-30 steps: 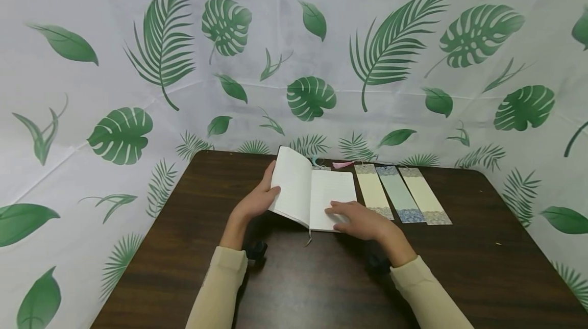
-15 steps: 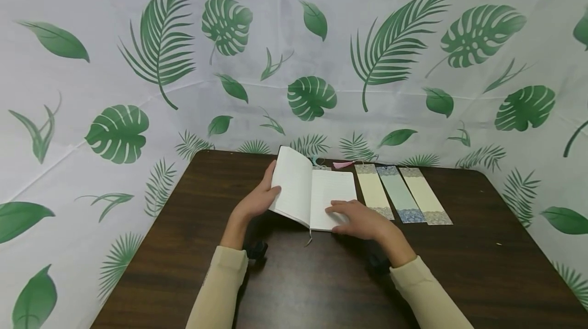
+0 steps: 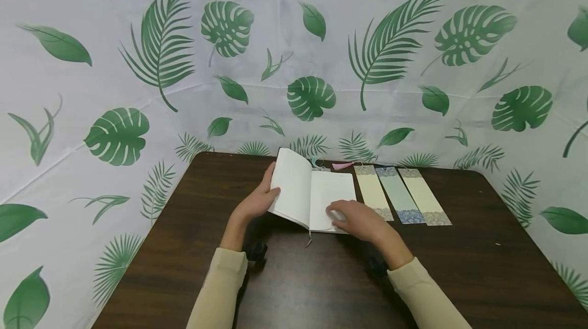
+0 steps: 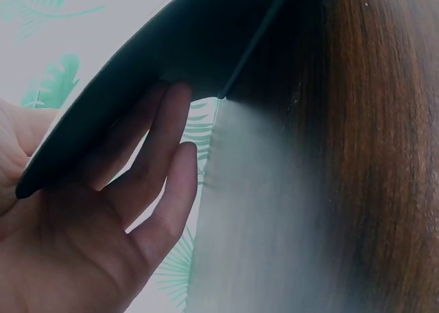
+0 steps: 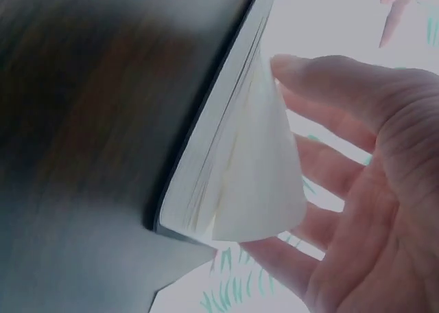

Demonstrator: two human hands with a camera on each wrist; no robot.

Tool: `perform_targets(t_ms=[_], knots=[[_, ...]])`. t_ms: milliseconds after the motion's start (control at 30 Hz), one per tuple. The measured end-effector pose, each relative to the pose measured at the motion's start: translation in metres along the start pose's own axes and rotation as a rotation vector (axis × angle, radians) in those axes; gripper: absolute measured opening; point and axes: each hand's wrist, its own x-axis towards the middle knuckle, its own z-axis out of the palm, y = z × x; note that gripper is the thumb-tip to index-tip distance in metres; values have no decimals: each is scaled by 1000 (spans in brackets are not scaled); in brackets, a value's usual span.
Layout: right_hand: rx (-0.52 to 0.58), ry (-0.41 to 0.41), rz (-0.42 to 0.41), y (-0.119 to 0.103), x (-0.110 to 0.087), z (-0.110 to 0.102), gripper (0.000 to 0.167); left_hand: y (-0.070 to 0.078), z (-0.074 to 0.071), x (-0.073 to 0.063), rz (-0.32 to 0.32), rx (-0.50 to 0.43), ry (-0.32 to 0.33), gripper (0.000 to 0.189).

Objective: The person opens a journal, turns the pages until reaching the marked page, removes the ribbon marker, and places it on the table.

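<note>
An open notebook [image 3: 290, 186] with white pages and a dark cover lies near the table's back edge, its left half tilted up. My left hand [image 3: 257, 201] grips that half, thumb on the page and fingers under the dark cover [image 4: 199, 31]. At the lower right corner, my right hand [image 3: 360, 219] holds a page [image 5: 264, 182] between thumb and fingers. That page curls up off the stack beneath it in the right wrist view. A thin ribbon [image 3: 309, 240] hangs from the bottom of the spine.
Right of the notebook lie a cream bookmark [image 3: 373, 194], a pale green one with blue ends [image 3: 400, 194] and another cream bookmark [image 3: 424, 196]. A pink tassel [image 3: 342, 166] and a teal tassel [image 3: 314, 160] lie behind the notebook. A leaf-print cloth [image 3: 275, 38] hangs behind the table [image 3: 303, 288].
My right fingers have curled inward on the right page, and its lower corner has come up. My left hand keeps its grip on the notebook's tilted half.
</note>
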Motion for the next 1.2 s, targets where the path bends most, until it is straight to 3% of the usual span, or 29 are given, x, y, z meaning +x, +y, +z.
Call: perform_targets(t_ms=[367,567,733,1000,1200], knots=[[-201,44,48,1,3,8,39,0,1,-1,-9,-3,-4,76],[-27,-26,63,11,0,6,51,-1,1,0,-24,3,-10,76],[77,-65,42,16,-1,1,52,-2,0,-2,-26,5,-2,76],[77,-52,29,10,0,-2,40,-3,-2,-2,-21,-10,4,77],[-14,-75,71,1,-2,-7,42,0,-2,-2,-17,-16,3,77]])
